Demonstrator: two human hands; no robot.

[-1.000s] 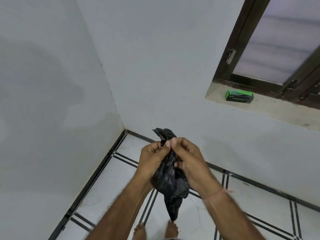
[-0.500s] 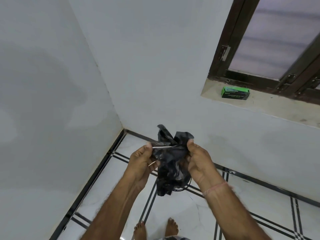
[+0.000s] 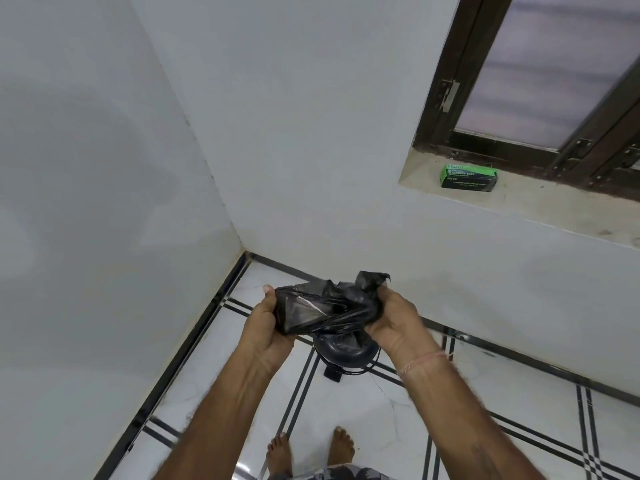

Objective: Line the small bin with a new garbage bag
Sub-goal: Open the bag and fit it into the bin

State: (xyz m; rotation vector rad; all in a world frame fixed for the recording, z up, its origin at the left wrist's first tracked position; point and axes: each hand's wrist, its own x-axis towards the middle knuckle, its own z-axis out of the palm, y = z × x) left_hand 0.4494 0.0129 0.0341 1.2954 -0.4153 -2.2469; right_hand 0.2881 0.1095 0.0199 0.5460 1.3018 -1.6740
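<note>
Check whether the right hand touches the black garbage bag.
Touching. In the head view the right hand grips the bunched end of the black garbage bag.

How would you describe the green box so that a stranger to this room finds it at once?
Start at the dark-framed window at the upper right. On its pale sill, near the left end, lies a small flat box. It is bright green with a dark band, and it is the only thing seen lying on that sill.

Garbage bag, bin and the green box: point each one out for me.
garbage bag (image 3: 322, 313), head view, its stretched middle.
bin (image 3: 349, 353), head view, dark top showing below the bag.
green box (image 3: 467, 177), head view, front face.
</note>
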